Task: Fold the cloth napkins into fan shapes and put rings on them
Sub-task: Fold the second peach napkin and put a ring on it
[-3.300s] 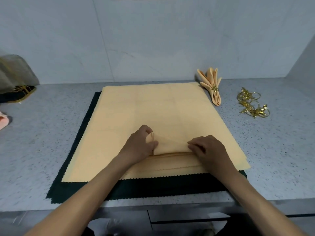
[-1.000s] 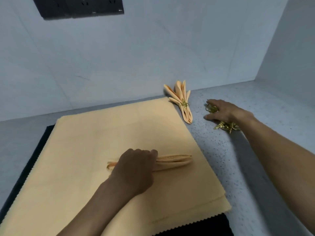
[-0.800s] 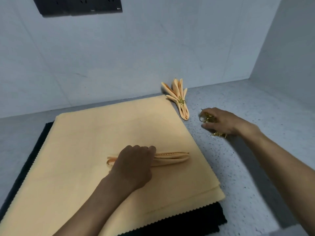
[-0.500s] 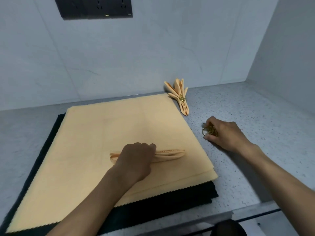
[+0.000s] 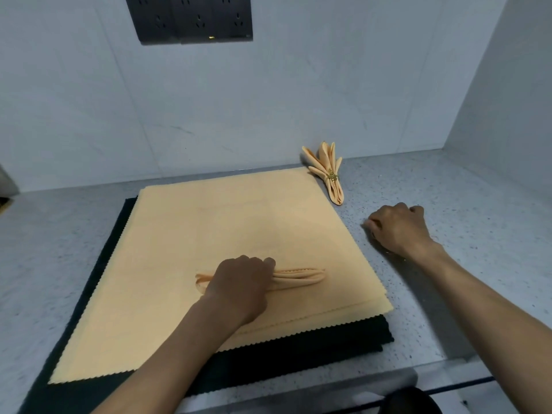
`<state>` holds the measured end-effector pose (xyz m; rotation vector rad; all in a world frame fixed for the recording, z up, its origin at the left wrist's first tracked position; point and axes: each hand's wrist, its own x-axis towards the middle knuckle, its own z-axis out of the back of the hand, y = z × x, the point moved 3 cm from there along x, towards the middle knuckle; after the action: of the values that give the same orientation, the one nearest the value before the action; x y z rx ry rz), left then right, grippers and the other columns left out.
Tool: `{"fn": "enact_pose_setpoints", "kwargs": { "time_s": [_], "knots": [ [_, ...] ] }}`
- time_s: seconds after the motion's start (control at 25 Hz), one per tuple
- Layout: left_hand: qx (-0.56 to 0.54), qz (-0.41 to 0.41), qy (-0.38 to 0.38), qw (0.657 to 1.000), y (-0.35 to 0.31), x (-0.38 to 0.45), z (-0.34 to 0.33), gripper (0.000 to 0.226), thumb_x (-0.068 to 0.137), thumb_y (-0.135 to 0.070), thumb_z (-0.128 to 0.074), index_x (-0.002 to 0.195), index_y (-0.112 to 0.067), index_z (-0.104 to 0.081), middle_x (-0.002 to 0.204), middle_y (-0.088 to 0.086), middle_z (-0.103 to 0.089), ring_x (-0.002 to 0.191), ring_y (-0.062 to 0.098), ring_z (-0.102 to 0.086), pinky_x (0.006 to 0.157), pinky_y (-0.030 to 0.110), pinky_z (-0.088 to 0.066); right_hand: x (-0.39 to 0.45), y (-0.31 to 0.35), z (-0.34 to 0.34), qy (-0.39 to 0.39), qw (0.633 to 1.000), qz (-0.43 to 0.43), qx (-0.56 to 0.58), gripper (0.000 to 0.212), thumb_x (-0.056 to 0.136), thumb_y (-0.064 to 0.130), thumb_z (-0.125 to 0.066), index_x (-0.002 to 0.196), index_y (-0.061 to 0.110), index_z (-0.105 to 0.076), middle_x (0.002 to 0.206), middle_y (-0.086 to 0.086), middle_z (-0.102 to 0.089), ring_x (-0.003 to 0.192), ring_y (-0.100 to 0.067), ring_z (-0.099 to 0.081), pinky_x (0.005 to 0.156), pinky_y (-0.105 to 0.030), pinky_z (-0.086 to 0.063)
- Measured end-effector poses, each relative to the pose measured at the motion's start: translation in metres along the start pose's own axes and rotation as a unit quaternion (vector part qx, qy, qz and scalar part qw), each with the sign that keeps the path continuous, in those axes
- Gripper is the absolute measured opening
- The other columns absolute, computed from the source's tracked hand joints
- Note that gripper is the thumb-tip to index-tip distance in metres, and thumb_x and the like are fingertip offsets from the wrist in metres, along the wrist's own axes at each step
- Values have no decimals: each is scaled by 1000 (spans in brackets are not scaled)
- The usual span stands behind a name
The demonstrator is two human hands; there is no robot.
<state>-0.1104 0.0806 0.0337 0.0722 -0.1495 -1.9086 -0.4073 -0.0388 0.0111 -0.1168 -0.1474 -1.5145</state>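
A grey speckled countertop (image 5: 478,204) is running along a pale wall and meeting a side wall in the right corner. A stack of dark green cloths (image 5: 298,357) is lying flat on it, and a stack of peach napkins (image 5: 209,228) is sitting on top of those, scalloped edges showing at the near side. Just beside the peach stack's far right corner, a finished fan napkin (image 5: 330,171) is lying on the bare stone, a gold ring (image 5: 332,176) cinching it. The right hand (image 5: 397,230) is resting knuckles-up on the counter, near the stack's right edge, fingers curled under.
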Motion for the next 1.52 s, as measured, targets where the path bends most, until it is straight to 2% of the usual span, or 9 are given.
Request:
{"fn": "enact_pose_setpoints", "kwargs": {
  "time_s": [0.24,0.36,0.52,0.72,0.88,1.0,1.2,1.28,1.52],
  "knots": [
    [-2,-4,-9,1000,2,1,-2,36,84,-4,-44,117,-19,-47,103,0,-62,96,23,-58,68,30,-34,-6,-7,2,-82,995,32,38,40,103,43,-35,66,32,-48,80,5,-60,86,-27,-51,76,-41,-34],
    [-4,-4,-12,1000,2,0,-1,37,84,-5,-44,118,-19,-47,104,0,-62,97,23,-57,68,31,-34,-8,-10,11,-162,976,-17,142,38,102,37,-47,71,28,-68,82,-2,-73,83,-32,-61,76,-42,-44],
    [-10,0,-9,1000,3,0,-2,36,84,-5,-45,117,-20,-47,101,0,-62,94,23,-57,67,30,-34,-4,-19,15,-143,931,-99,320,46,99,39,-55,61,15,-65,59,3,-66,63,-24,-63,67,-36,-51],
    [-6,8,-5,1000,3,1,-2,35,84,-5,-45,116,-20,-47,101,-1,-61,93,22,-57,68,30,-35,-8,-17,17,-153,933,-72,317,43,99,35,-56,63,13,-64,57,0,-63,61,-26,-61,64,-36,-50],
    [-10,25,-6,1000,11,2,-1,34,86,-6,-45,117,-21,-48,100,-2,-61,87,20,-54,68,30,-36,-20,17,36,-179,923,7,341,14,93,20,-67,87,15,-78,79,1,-74,68,-15,-61,69,-32,-49],
    [-18,44,-7,999,24,0,3,31,87,-8,-44,115,-21,-48,99,-2,-60,83,20,-50,69,31,-37,-35,63,31,-167,934,82,304,6,86,16,-72,84,16,-77,80,1,-68,72,-15,-59,66,-33,-48],
    [-25,56,-8,998,39,-17,2,31,85,-10,-45,115,-22,-48,101,-2,-61,93,23,-57,69,32,-36,-55,114,2,-62,945,70,313,19,83,12,-59,74,18,-43,63,-1,-53,59,-20,-48,55,-42,-39],
    [-27,65,-11,997,49,-25,1,32,85,-10,-45,115,-22,-48,101,-2,-60,88,22,-54,69,32,-35,-62,122,-1,-66,945,70,314,26,80,8,-56,71,20,-36,56,2,-44,54,-17,-40,50,-39,-29],
    [-37,68,-24,997,57,-31,-4,34,85,-9,-46,116,-23,-48,102,-3,-61,95,22,-57,69,31,-36,-70,137,-3,-62,923,47,377,26,82,13,-66,68,14,-43,59,1,-50,59,-18,-45,54,-33,-32]
  ]
}}
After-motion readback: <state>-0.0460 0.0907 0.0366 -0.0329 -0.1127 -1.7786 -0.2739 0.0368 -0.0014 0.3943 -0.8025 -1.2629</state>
